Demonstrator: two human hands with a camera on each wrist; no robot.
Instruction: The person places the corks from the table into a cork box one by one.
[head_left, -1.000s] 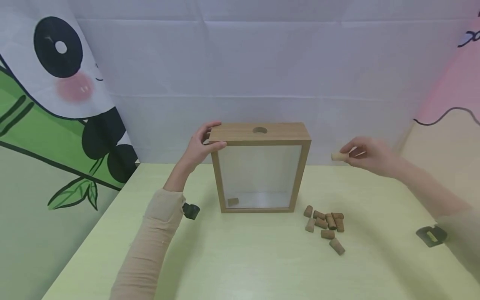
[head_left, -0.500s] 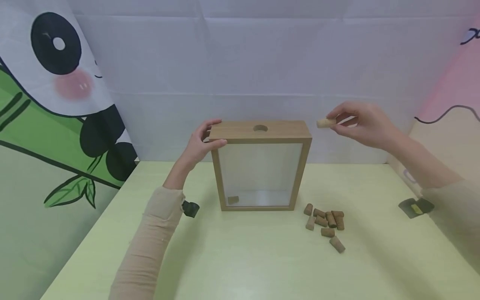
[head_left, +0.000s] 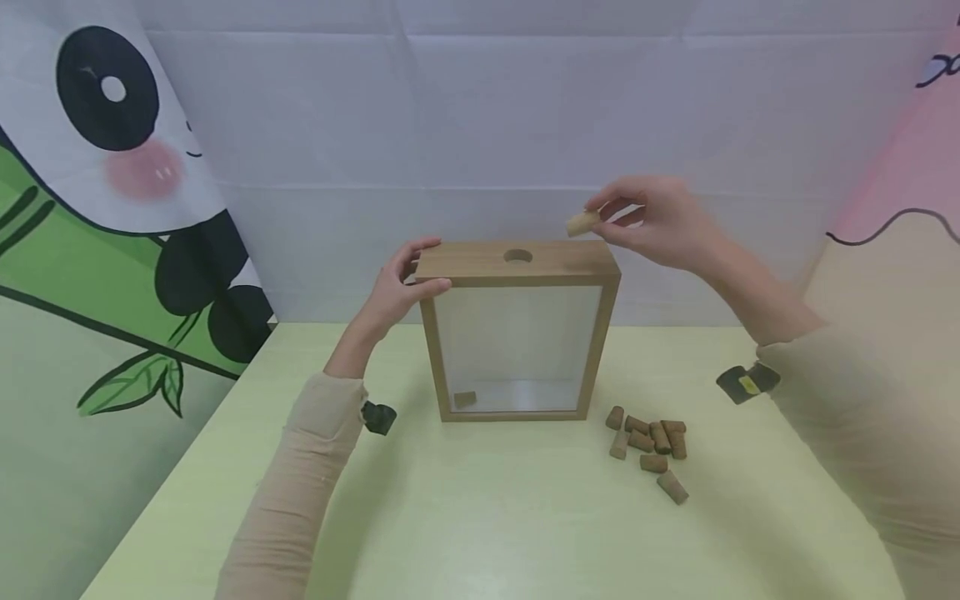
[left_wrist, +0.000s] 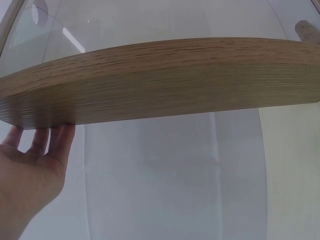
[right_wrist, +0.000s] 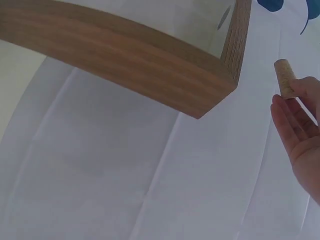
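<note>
One cork (head_left: 582, 222) is pinched in the right hand's (head_left: 660, 221) grip just above the wooden frame box's (head_left: 519, 333) top right corner, near its round hole (head_left: 517, 256), while the left hand (head_left: 393, 292) grasps the top left corner, the box standing upright on the worktop (head_left: 487, 508).

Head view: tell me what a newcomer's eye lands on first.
The upright wooden box frame with a clear front stands mid-table, a round hole in its top edge and one cork inside at the lower left. The right hand pinches a cork just above the frame's top right corner, while the left hand grips the top left corner. A loose pile of corks lies on the table right of the frame.
</note>
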